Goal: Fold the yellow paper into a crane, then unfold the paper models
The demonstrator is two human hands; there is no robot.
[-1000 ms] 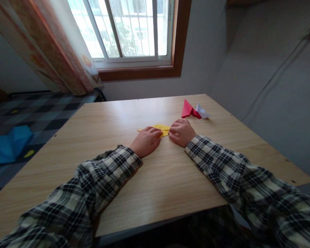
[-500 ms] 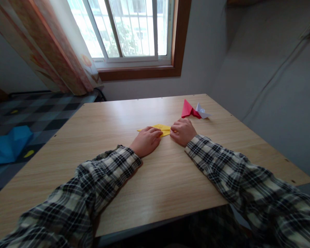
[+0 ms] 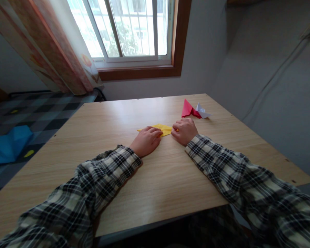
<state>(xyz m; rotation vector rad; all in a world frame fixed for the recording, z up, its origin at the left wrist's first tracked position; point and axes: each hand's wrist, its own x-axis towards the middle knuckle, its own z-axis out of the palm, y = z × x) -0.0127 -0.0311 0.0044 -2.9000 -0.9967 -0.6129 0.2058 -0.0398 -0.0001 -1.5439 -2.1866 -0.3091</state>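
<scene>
- Wall (image 3: 201, 41), pale, with a bright window (image 3: 134, 34) far and left of centre, and a flowered curtain (image 3: 64, 51) to the window's left.
- Wooden desk (image 3: 155, 193), shiny toward its far side, probably used because the flat top gives firm backing for pressing.
- Checked cloth (image 3: 54, 106) at left, with folded blue paper (image 3: 11, 143) on it.
- Left hand (image 3: 146, 141) laid over the left part of yellow paper (image 3: 166, 130), seemingly to stop it sliding; whether the fingers grip, I cannot tell.
- Right hand (image 3: 184, 131) closed, fingers curled round the right end, apparently pinching it.
- Yellow paper lying low, mid-desk, between the hands.
- Red paper (image 3: 188, 109), then smaller white paper (image 3: 202, 112), far right, perhaps kept clear of the hands.
</scene>
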